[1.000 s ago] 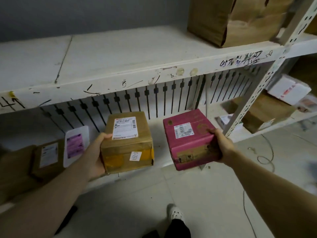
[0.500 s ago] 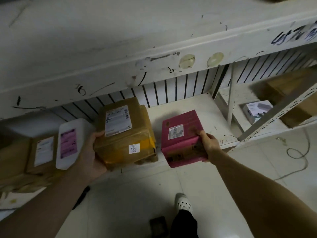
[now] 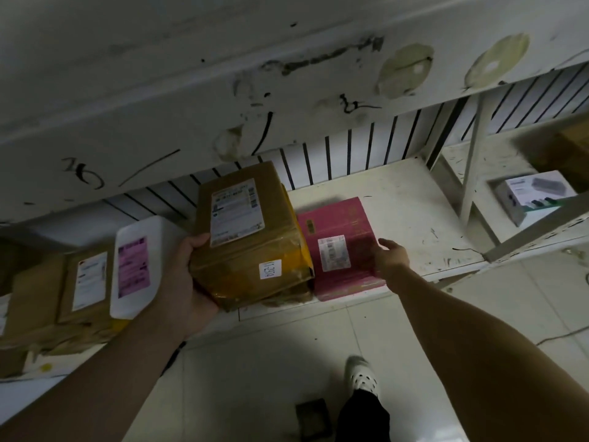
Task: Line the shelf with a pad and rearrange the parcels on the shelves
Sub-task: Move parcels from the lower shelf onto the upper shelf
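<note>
My left hand (image 3: 185, 282) grips the left side of a brown taped cardboard parcel (image 3: 248, 237) with a white label. It holds the parcel tilted at the front edge of the lower white shelf (image 3: 414, 212). Right beside it, a pink parcel (image 3: 338, 250) lies flat on that shelf. My right hand (image 3: 393, 256) is at the pink parcel's right edge with the thumb stretched out over its top. Its fingers are hidden. No pad is in view.
Left of the brown parcel stand a white parcel with a pink label (image 3: 134, 266) and a brown box (image 3: 86, 282). The scuffed upper shelf (image 3: 223, 74) hangs overhead. A post (image 3: 471, 164) divides off the bay holding a grey-white product box (image 3: 532, 193). My shoe (image 3: 361, 374) is on the tiled floor.
Both parcels came down from in front of the shelves to the lower shelf. The pink one now lies flat on it, and my right hand's grip on it has loosened.
</note>
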{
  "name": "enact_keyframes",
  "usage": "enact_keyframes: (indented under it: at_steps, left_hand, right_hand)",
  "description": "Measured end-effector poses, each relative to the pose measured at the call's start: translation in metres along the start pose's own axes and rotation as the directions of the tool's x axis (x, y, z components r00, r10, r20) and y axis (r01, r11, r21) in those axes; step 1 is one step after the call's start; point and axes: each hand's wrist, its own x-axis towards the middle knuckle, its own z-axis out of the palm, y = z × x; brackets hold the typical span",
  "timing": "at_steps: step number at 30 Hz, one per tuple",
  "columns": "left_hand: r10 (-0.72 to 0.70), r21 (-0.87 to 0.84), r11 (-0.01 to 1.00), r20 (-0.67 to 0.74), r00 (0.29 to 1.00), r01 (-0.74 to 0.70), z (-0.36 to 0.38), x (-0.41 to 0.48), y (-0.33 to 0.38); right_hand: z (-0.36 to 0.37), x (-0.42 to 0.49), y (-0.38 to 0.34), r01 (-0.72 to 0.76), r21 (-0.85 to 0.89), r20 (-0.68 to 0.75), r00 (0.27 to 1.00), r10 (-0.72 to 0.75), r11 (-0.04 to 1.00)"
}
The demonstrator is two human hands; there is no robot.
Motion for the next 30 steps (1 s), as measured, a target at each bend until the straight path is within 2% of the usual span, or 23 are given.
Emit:
enact_keyframes:
  at_steps: [4,6,10,12,14,17,19,21,24,27,30]
  left_hand:
    - [0.005,0.010,1.000,0.004,1.000,-0.005,0.000,0.004,-0.001]
    - [0.006,0.028,1.000,0.004,1.000,-0.006,0.001,0.006,-0.002]
    - [0.000,0.082,0.997,0.009,1.000,0.000,0.007,0.009,-0.009]
    - [0.003,0.125,0.992,0.026,1.000,-0.006,0.017,0.008,-0.014]
    - [0.011,0.180,0.984,0.049,0.999,-0.020,0.031,0.007,-0.022]
    - [0.008,0.257,0.966,0.044,0.999,-0.019,0.059,0.004,-0.034]
    - [-0.009,0.311,0.950,0.048,0.999,-0.006,0.072,0.006,-0.043]
    - [-0.027,0.348,0.938,0.037,0.999,0.012,0.081,0.009,-0.050]
    - [-0.048,0.495,0.868,0.009,0.999,0.037,0.087,0.013,-0.056]
    - [0.016,0.617,0.787,-0.051,0.999,0.019,0.084,0.018,-0.059]
    - [0.086,0.663,0.747,-0.152,0.985,0.037,0.069,0.028,-0.056]
  right_hand:
    - [0.006,-0.003,-0.003,0.012,-0.085,0.148,0.989,0.000,0.996]
    - [0.001,-0.007,-0.005,0.016,-0.033,0.176,0.984,-0.010,0.999]
    - [-0.009,-0.038,-0.019,0.071,0.113,0.146,0.986,-0.087,0.991]
    - [-0.014,-0.059,-0.031,0.089,0.187,0.209,0.970,-0.128,0.978]
    - [-0.021,-0.083,-0.044,0.059,0.223,0.371,0.918,-0.140,0.973]
    - [-0.033,-0.110,-0.060,-0.020,0.240,0.623,0.770,-0.138,0.971]
    - [-0.043,-0.118,-0.068,-0.012,0.204,0.676,0.724,-0.132,0.979]
    - [-0.054,-0.117,-0.070,-0.006,0.164,0.657,0.746,-0.105,0.986]
    - [-0.065,-0.098,-0.059,-0.001,0.161,0.584,0.806,-0.095,0.987]
    - [-0.061,-0.079,-0.043,-0.007,0.162,0.444,0.893,-0.067,0.987]
    - [-0.047,-0.062,-0.025,-0.018,0.105,0.365,0.931,-0.021,0.994]
